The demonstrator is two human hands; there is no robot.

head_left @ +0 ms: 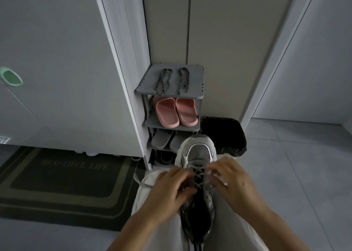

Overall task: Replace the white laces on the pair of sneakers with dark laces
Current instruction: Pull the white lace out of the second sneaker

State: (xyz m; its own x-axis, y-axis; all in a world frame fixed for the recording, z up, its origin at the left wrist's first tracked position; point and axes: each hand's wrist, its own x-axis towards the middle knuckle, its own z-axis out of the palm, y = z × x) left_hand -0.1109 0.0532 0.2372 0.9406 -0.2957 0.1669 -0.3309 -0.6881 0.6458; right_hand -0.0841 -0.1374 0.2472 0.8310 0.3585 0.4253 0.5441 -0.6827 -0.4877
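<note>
Nearest to the camera, a grey, white and black sneaker (199, 149) lies on the person's lap between the knees, on light trousers (146, 186), with its toe pointing away from the person. The white lace (198, 176) is threaded in crosses through the upper eyelets. The left hand (171, 191) is at the left side of the lacing with curled fingers, and its thumb and fingers pinch the lace there. The right hand (234, 182) is at the right side, and its curled fingertips also pinch the lace, although this part is a little blurred. To the left, on the tiled floor (297, 174), lies a dark doormat (62, 186) with the words "BEAUTIFUL LIFE". Just behind the sneaker's toe stands a grey shoe rack (196, 83) against the wall. Its lower shelf holds grey slippers (162, 139), and the shelf above holds pink slippers (176, 111). On the top shelf lie the two dark laces (163, 81), each folded in a long loop, side by side and not touching. To the right of the rack stands a black bin (222, 132) with a black bag inside.
</note>
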